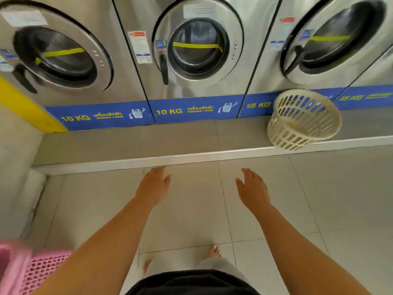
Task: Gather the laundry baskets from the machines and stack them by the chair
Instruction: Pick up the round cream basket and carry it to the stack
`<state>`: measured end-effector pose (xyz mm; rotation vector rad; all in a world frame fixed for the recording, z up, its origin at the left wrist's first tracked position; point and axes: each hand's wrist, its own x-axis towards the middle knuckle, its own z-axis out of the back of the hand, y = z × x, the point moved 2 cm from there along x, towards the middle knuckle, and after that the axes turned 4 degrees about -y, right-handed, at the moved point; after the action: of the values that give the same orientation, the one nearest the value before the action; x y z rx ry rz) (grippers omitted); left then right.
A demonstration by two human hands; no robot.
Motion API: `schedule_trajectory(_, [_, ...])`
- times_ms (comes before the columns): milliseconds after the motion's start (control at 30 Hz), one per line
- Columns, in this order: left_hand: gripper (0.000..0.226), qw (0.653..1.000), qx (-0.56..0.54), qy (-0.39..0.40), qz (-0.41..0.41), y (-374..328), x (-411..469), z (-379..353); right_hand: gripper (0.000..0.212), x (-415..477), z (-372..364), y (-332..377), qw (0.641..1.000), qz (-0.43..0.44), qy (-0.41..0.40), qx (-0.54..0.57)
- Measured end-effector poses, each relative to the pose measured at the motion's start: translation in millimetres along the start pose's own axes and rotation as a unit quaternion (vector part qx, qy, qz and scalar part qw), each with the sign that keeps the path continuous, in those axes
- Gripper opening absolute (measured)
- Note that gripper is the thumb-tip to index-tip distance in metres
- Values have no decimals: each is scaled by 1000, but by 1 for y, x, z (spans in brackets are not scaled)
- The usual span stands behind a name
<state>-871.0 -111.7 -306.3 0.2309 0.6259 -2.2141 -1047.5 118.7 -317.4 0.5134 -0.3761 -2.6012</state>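
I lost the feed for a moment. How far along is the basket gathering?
Early on. No finished stack or chair is in view. Both the left hand and right hand are empty and open. The white basket sits tipped on the ledge below a 15 KG washer; a pink basket is at lower left.

I see a pale tiled floor point(265, 199) with a raised grey step point(131, 143) along the washing machines point(197, 50). A cream slotted laundry basket point(302, 120) lies tipped on that step. A pink basket point(32, 271) sits on the floor at bottom left.
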Motion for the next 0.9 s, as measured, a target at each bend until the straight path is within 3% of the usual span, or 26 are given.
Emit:
schedule_trajectory(367, [51,994,25,61,-84,-182,97,-63,49,55,56,-146,987,-134,-50,72])
schedule_trajectory(900, [51,982,19,121,-147,-439,307,-105,47,264,156,-288,957,-249,-90,118])
